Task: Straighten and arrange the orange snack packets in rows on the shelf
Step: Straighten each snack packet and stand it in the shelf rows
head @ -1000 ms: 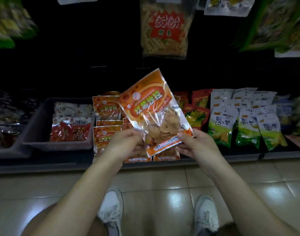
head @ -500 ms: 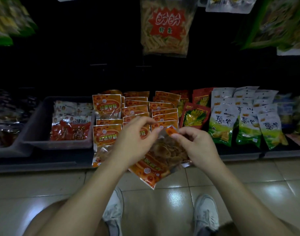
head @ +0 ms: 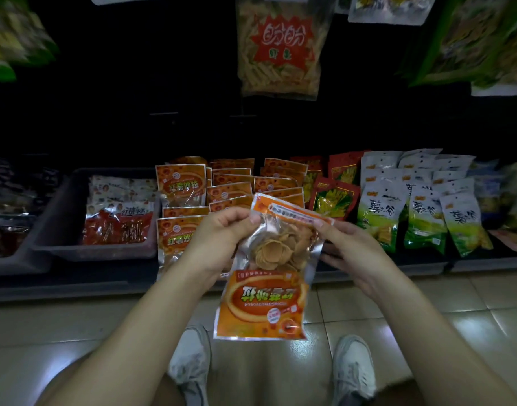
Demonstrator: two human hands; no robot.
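My left hand (head: 219, 238) and right hand (head: 354, 250) each pinch an upper corner of one orange snack packet (head: 263, 306), which hangs upside down just in front of the shelf (head: 75, 285) and its rows of orange packets (head: 236, 183)

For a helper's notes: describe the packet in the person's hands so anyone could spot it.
Start at the low dark shelf and its rows of orange packets. In front of them the left hand and right hand hold one orange packet. Unlike its neighbours, it hangs upside down.
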